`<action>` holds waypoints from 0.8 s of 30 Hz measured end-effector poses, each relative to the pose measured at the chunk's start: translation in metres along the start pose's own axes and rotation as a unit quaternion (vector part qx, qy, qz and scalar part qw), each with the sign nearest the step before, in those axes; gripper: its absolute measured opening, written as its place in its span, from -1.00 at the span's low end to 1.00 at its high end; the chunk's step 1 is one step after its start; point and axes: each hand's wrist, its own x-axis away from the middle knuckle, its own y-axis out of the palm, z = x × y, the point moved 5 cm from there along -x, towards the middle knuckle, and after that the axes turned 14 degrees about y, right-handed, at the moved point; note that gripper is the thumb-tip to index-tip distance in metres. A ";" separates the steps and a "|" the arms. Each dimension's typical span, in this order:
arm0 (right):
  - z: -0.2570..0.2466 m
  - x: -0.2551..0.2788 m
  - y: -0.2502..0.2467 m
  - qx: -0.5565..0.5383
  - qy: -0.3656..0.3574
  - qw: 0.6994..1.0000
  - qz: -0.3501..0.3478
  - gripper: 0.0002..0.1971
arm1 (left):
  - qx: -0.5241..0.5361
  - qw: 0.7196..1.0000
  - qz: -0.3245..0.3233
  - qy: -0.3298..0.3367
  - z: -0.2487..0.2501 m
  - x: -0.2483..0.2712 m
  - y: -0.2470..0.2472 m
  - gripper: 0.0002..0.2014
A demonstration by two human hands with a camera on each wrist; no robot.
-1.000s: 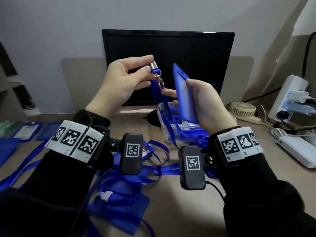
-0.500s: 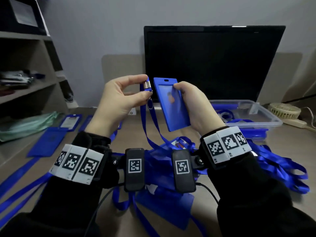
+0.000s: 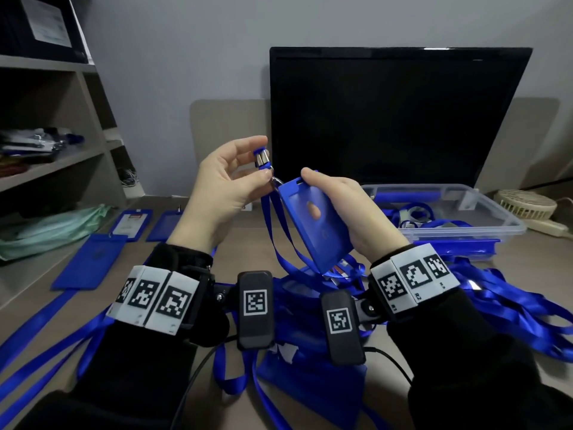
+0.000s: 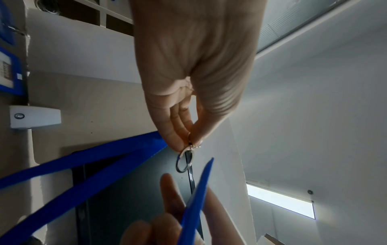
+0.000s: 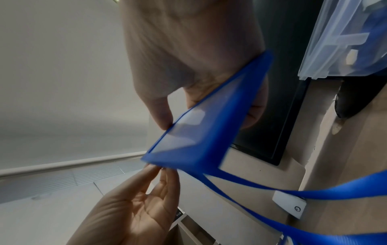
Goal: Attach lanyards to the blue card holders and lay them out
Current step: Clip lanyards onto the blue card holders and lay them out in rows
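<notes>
My right hand (image 3: 344,209) grips a blue card holder (image 3: 313,221) in front of the monitor, tilted with its slotted top end up and to the left. My left hand (image 3: 229,181) pinches the metal clip (image 3: 273,178) of a blue lanyard (image 3: 276,231), right at the holder's top corner. In the left wrist view the clip's ring (image 4: 184,161) hangs from my fingertips, just short of the holder's edge (image 4: 196,199). From the right wrist the holder (image 5: 207,126) shows its clear window, with the lanyard straps (image 5: 293,199) trailing down.
A black monitor (image 3: 393,113) stands behind my hands. A clear plastic bin (image 3: 459,212) with more lanyards sits at right, and loose lanyards (image 3: 511,311) pile beside it. Finished card holders (image 3: 90,262) lie at left by a shelf unit (image 3: 62,125).
My view has swung left. The holder has tilted and dropped lower, and the clip in my left hand has come up against its top corner.
</notes>
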 end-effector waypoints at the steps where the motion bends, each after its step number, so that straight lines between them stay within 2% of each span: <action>1: -0.001 0.001 0.000 0.020 -0.009 1.000 -0.007 -0.61 | -0.001 1.000 0.001 0.003 0.000 0.000 0.001 -0.66; 5: -0.002 0.004 0.004 0.056 -0.032 0.996 -0.060 -0.62 | -0.020 1.000 0.004 0.011 -0.002 0.003 0.011 -0.75; 9: -0.001 0.001 0.000 0.064 -0.037 0.996 -0.051 -0.73 | -0.065 0.998 -0.006 0.000 -0.007 0.003 0.010 -0.83; 11: -0.001 0.001 -0.002 0.065 -0.036 0.996 -0.055 -0.75 | -0.137 0.990 -0.035 -0.024 -0.013 0.002 0.006 -0.92; 14: -0.001 0.001 -0.003 0.072 -0.028 0.995 -0.059 -0.75 | -0.216 0.971 -0.095 -0.040 -0.018 0.002 0.004 -0.88; 18: -0.002 0.001 -0.007 0.081 -0.034 0.995 -0.053 -0.75 | -0.213 0.963 -0.164 -0.030 -0.012 0.006 0.017 -0.82; 24: -0.003 0.002 -0.008 0.093 -0.035 0.994 -0.052 -0.78 | -0.192 0.957 -0.216 -0.022 -0.013 0.008 0.018 -0.81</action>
